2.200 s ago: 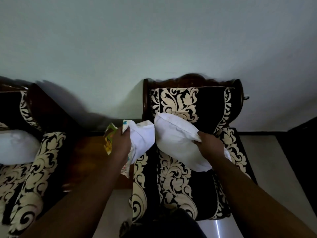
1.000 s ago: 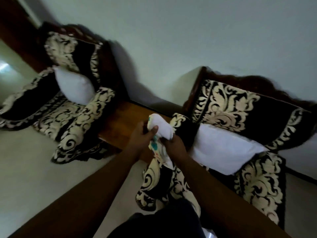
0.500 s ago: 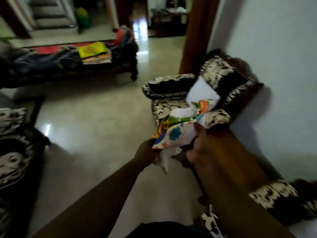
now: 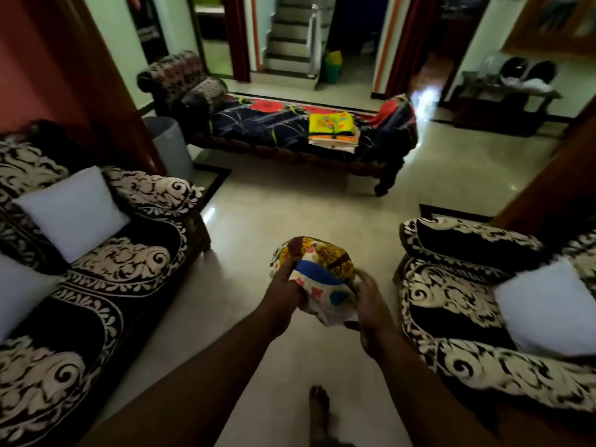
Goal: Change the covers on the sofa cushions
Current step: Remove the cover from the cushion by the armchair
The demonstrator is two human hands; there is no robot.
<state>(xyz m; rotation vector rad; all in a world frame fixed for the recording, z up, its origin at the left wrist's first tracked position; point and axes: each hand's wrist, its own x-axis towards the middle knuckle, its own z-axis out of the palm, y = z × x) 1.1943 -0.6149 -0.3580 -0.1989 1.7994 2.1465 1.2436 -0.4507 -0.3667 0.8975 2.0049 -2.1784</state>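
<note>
A bunched-up colourful cushion cover (image 4: 317, 269) is held in front of me over the floor. My left hand (image 4: 285, 290) grips its left side and my right hand (image 4: 367, 301) grips its right side. Bare white cushions stand on the seats: one (image 4: 72, 211) on the patterned sofa (image 4: 96, 285) at left, a second (image 4: 19, 288) at the sofa's near end, and one (image 4: 548, 304) on the armchair (image 4: 467, 317) at right. A stack of folded covers (image 4: 333, 129), yellow on top, lies on the daybed (image 4: 290, 130) across the room.
Shiny tiled floor (image 4: 290, 204) stretches between the sofa, the armchair and the daybed. A grey bin (image 4: 169, 146) stands by the sofa's far end. A doorway with stairs (image 4: 290, 33) is behind the daybed. My bare foot (image 4: 319, 411) shows at the bottom.
I have turned from the armchair by the wall to face the room. The removed cover, first in my left hand alone, is now bunched between both hands. The bare cushion stays on the chair.
</note>
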